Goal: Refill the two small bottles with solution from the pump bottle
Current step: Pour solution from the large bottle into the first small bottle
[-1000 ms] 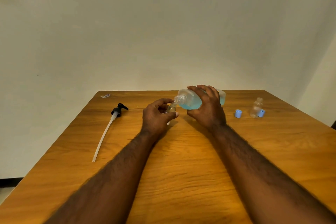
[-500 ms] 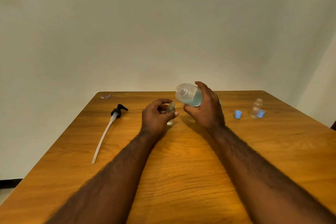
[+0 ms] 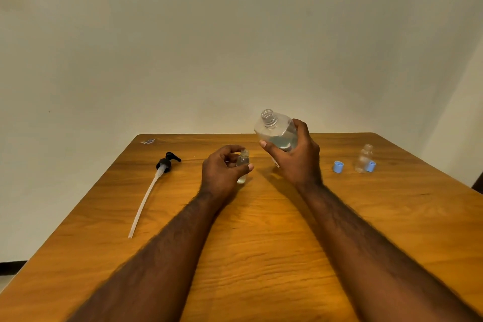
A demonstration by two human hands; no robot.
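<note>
The first small bottle is gripped on the bench by the left hand, a little liquid seen inside — the pump bottle is held neck-up in the right hand. The second small bottle, far right, appears unfilled — uncapped.

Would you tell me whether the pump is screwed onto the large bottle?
No, the pump lies on the table, and the large bottle in the right hand has a bare neck.

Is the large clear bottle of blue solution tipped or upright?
Roughly upright: large clear bottle, in right hand, has its open neck up, liquid low.
</note>
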